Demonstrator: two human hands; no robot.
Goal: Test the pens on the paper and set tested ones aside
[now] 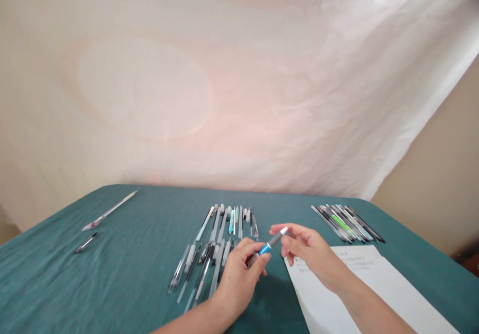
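Note:
My left hand (239, 276) is closed around the lower end of a pen (270, 244) with a blue grip and grey-white barrel, held tilted above the teal tablecloth. My right hand (305, 251) pinches the pen's upper, white-tipped end with thumb and fingers. Just left of and behind my hands lies a loose group of several pens (217, 241), mostly clear, white and black, with one or two light blue ones.
A white printed sheet of paper (359, 294) lies under my right forearm. A second row of several pens (346, 221) lies at the far right. Two single pens (108, 211) (85, 243) lie at the far left. A pale cloth hangs behind the teal table (130, 274).

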